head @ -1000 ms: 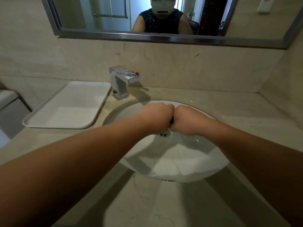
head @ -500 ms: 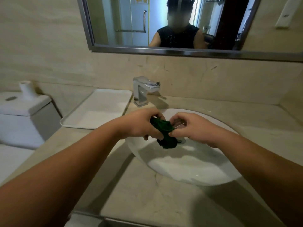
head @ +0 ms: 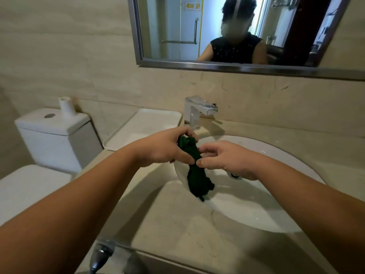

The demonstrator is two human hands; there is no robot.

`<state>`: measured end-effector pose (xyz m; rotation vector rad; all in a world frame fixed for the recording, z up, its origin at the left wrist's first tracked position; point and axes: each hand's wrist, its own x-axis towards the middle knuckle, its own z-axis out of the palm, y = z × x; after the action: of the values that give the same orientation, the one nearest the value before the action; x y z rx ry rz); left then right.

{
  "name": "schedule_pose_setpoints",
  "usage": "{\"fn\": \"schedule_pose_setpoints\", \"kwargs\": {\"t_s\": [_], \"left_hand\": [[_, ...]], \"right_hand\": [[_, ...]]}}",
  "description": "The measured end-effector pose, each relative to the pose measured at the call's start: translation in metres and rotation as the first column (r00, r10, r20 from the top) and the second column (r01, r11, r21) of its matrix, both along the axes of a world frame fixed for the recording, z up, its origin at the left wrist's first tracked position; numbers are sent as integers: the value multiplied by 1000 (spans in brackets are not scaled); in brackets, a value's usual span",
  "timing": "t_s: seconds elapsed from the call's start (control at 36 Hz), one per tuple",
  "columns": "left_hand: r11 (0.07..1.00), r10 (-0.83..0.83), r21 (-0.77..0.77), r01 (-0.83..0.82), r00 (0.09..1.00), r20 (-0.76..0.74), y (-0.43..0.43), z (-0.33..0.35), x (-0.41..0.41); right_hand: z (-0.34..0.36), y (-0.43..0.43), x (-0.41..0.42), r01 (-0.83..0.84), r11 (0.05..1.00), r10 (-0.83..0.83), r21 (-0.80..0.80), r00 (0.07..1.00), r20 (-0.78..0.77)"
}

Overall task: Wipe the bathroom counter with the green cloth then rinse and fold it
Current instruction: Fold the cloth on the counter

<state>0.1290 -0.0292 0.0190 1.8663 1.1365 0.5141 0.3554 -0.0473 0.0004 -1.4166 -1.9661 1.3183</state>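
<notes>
The green cloth (head: 197,175) is a dark, twisted, wet-looking bundle hanging over the left rim of the white sink (head: 276,218). My left hand (head: 167,147) grips its upper end, with some cloth bunched under the fingers. My right hand (head: 227,159) pinches the cloth at its middle with thumb and fingertips. The lower end dangles free inside the basin. The beige marble counter (head: 177,230) surrounds the sink. No water runs from the chrome faucet (head: 197,111).
A white tray (head: 150,125) lies on the counter left of the faucet. A white toilet tank (head: 55,135) with a paper roll stands further left. A mirror hangs on the wall behind. A chrome fitting (head: 100,254) sticks out below the counter's front edge.
My fists were pressed together over the drain, hiding the cloth. They have lifted and parted, and the cloth now hangs longer between them. The view has swung left and up.
</notes>
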Motion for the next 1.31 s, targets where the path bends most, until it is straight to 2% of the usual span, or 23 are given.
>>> {"fn": "schedule_pose_setpoints", "kwargs": {"t_s": [0.11, 0.33, 0.44, 0.5, 0.61, 0.64, 0.75, 0.89, 1.0, 1.14, 1.31], "left_hand": [[1000, 18, -5, -18, 998, 66, 0, 7, -19], [992, 120, -39, -120, 993, 3, -1, 28, -47], [991, 122, -66, -119, 991, 47, -7, 39, -58], [993, 118, -33, -116, 990, 74, -8, 42, -64], [992, 122, 18, -124, 989, 87, -8, 43, -67], [992, 121, 26, -124, 989, 79, -9, 43, -66], [995, 91, 24, -92, 993, 72, -13, 44, -55], [994, 91, 49, -95, 993, 76, -14, 48, -51], [997, 56, 44, -59, 996, 73, -15, 56, -56], [988, 128, 81, -134, 989, 76, -15, 64, -51], [966, 197, 182, -184, 979, -55, -10, 58, -53]], "right_hand": [[2, 5, -8, 20, 997, -18, 78, 1000, -20], [24, 14, -24, 33, 978, -28, 205, 999, -24], [35, 16, -30, 32, 969, -35, 247, 999, 7], [40, 17, -30, 30, 969, -48, 245, 997, 68], [52, 17, -28, -90, 955, -11, 282, 941, 338], [54, 16, -30, -97, 959, 10, 265, 950, 314], [58, 14, -47, -28, 977, 28, 211, 1000, 2], [58, 18, -61, 72, 976, -31, 207, 980, -196], [61, 22, -62, 91, 985, -51, 147, 965, -259], [64, 29, -64, 144, 953, -85, 266, 972, -221], [60, 33, -58, 189, 940, -100, 283, 949, -299]]}}
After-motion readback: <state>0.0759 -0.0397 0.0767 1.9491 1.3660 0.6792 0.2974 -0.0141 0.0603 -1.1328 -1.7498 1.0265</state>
